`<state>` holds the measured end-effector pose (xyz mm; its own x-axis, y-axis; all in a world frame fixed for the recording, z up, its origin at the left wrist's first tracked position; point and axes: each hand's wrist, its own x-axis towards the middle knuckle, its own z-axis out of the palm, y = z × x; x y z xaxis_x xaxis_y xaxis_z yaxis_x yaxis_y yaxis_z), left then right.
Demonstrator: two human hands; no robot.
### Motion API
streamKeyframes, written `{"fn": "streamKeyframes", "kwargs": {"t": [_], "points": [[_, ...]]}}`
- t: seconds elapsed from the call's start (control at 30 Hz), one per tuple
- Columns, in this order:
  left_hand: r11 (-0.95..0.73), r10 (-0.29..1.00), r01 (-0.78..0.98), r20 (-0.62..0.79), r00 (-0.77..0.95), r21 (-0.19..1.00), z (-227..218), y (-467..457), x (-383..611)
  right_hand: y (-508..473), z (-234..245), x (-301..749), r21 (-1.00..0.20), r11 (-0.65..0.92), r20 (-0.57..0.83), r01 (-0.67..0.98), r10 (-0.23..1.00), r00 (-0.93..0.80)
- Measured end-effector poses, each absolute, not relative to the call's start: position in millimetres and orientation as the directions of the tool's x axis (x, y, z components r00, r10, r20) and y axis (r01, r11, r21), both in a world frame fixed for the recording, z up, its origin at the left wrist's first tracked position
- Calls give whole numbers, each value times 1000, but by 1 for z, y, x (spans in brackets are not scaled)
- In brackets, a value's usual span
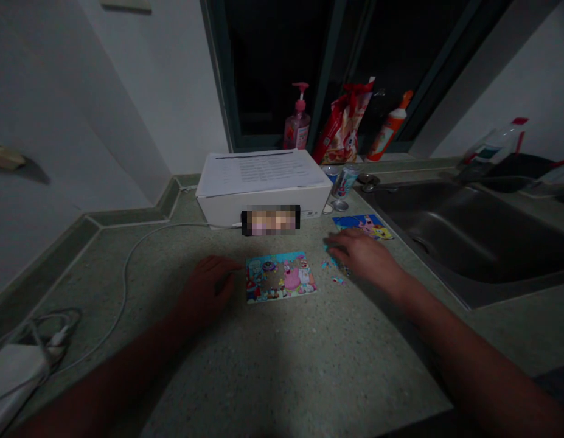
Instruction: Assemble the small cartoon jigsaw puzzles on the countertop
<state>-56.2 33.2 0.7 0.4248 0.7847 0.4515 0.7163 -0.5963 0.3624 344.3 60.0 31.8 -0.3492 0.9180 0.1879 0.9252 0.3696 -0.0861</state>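
A partly assembled cartoon jigsaw puzzle lies flat on the counter, with bare patches in its picture. At its left edge rests my left hand, fingers apart and the index finger stretched toward the puzzle; I see nothing held in it. Over on the right, my right hand hovers low above loose puzzle pieces, its fingers spread and partly covering them. A small blue piece shows by the fingertips. Just behind that hand lies a blue cartoon picture card, its lower edge partly hidden.
A white box topped with a printed sheet stands behind the puzzle. Against it leans a phone on a white cable. A can stands beside the box. The metal sink is at the right; bottles line the window.
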Motion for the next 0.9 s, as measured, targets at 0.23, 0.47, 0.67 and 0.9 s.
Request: {"fn": "streamKeyframes", "kwargs": {"t": [0.23, 0.47, 0.67, 0.9], "points": [[-592, 791, 712, 439, 426, 378, 1, 34, -56, 68, 25, 341, -114, 343, 83, 933, 939, -335], [-583, 804, 706, 412, 429, 402, 3, 33, -54, 67, 30, 337, -109, 302, 46, 947, 953, -299], [-568, 815, 719, 397, 422, 401, 3, 33, -55, 69, 27, 341, -108, 317, 56, 942, 948, -312], [-561, 821, 724, 381, 425, 400, 6, 32, -55, 67, 33, 346, -70, 265, 59, 962, 963, -261]]}}
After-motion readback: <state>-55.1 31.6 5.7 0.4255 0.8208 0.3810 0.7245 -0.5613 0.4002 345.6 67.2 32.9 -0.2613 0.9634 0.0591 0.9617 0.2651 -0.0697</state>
